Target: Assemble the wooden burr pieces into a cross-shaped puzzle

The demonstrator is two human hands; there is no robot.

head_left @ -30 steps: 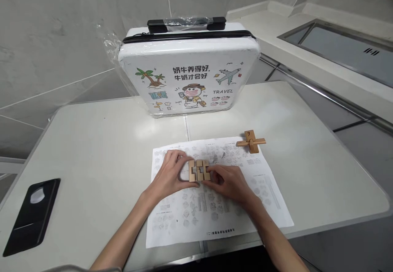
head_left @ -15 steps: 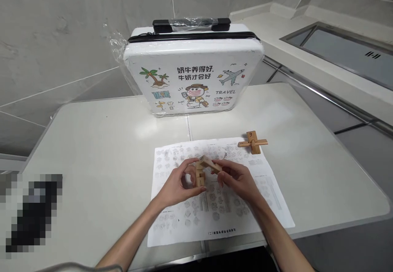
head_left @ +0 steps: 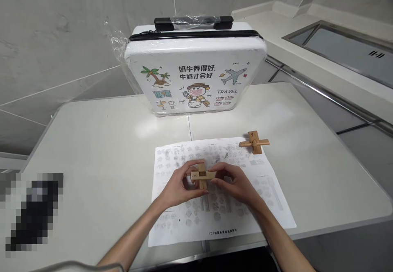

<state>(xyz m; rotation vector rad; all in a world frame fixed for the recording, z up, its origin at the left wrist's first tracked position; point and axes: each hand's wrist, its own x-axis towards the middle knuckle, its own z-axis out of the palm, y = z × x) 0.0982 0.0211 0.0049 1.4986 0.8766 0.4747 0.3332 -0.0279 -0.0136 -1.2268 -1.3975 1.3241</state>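
Note:
My left hand (head_left: 181, 183) is closed round a group of upright wooden puzzle pieces (head_left: 202, 167), thumb at the near end and fingers at the far end. A notched wooden puzzle bar (head_left: 202, 175) with a dark mark on its left end lies crosswise over those pieces. Its right end is pinched between the thumb and fingers of my right hand (head_left: 231, 180). Both hands are above a printed instruction sheet (head_left: 175, 235). How the pieces interlock underneath is hidden by my fingers.
An assembled wooden cross puzzle (head_left: 254, 143) rests on the sheet's far right corner. Behind stands a white suitcase (head_left: 196, 51) in clear plastic wrap, on the pale table (head_left: 92, 141). A blurred-out dark object (head_left: 37, 210) is at the left. A grey wall rises behind.
My right hand has brought the bar from a tilted position at the far end to lying level across the middle of the pieces in my left hand. The view shifted slightly.

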